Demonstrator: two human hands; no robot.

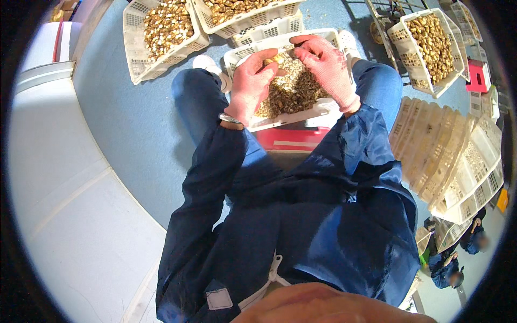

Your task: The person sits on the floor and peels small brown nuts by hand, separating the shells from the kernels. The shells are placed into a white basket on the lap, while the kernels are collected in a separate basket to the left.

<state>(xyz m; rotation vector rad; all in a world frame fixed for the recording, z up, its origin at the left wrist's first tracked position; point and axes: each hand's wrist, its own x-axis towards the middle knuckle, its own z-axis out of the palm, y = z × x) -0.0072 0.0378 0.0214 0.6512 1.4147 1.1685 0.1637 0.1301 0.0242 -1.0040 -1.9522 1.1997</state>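
Observation:
A white plastic crate stands between my knees, part filled with a heap of small brown and cream bits. Over its left part is my left hand, in a pink glove with darkened fingertips. Its thumb and fingers close on a small rounded yellow-brown piece that looks like a mushroom. My right hand, gloved alike, is over the crate's right part with its fingers curled in toward the left hand. Whatever those right fingertips hold is too small or hidden to make out.
White crates of brown rounded pieces stand ahead, at far left and far middle; another crate is at far right. Stacked crates lean on my right. A white panel runs along my left. People sit at lower right.

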